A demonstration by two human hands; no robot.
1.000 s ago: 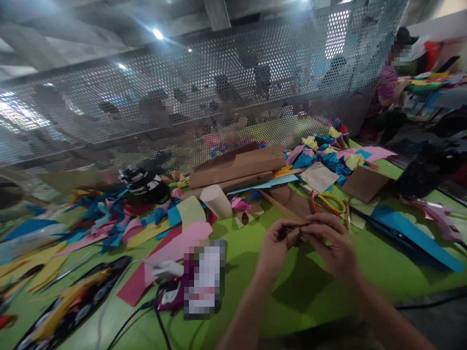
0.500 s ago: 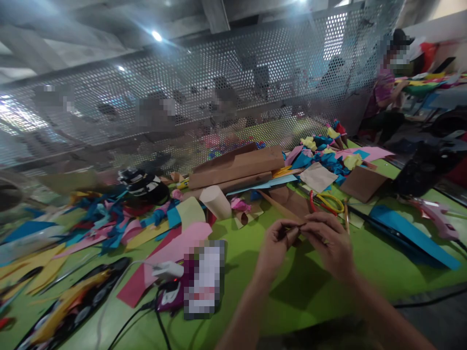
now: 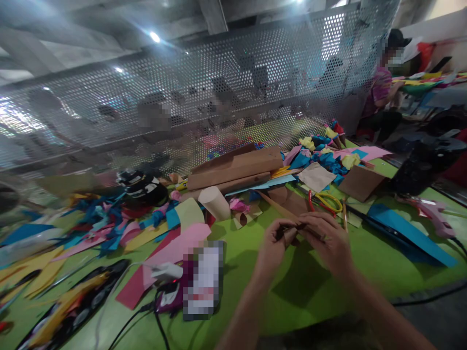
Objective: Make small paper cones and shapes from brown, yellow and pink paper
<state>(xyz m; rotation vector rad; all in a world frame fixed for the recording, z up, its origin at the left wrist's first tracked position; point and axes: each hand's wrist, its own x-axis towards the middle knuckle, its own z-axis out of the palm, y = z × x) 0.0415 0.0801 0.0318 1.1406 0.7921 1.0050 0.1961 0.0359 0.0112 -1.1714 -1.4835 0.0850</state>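
My left hand (image 3: 274, 245) and my right hand (image 3: 326, 240) are raised over the green table, fingertips meeting in a pinch. Whatever lies between the fingers is small and mostly covered; I cannot make it out. Just beyond the fingertips is brown paper (image 3: 288, 200), and I cannot tell whether it touches them. Scissors with red and yellow handles (image 3: 330, 201) lie behind my right hand. A thin wooden stick (image 3: 345, 216) is beside them. Left of my hands are a crumpled pink paper piece (image 3: 240, 205) and an off-white paper roll (image 3: 215, 203).
A phone (image 3: 204, 279), a purple charging device (image 3: 170, 296) and cables lie left. Paper scraps (image 3: 105, 218) heap farther left. A pink glue gun (image 3: 436, 216) and blue paper (image 3: 412, 233) are right. Behind stands a perforated metal screen (image 3: 219, 92); a person (image 3: 383, 92) sits far right.
The view has shifted very slightly. My hands stay pinched together in nearly the same place, with only small finger movement.
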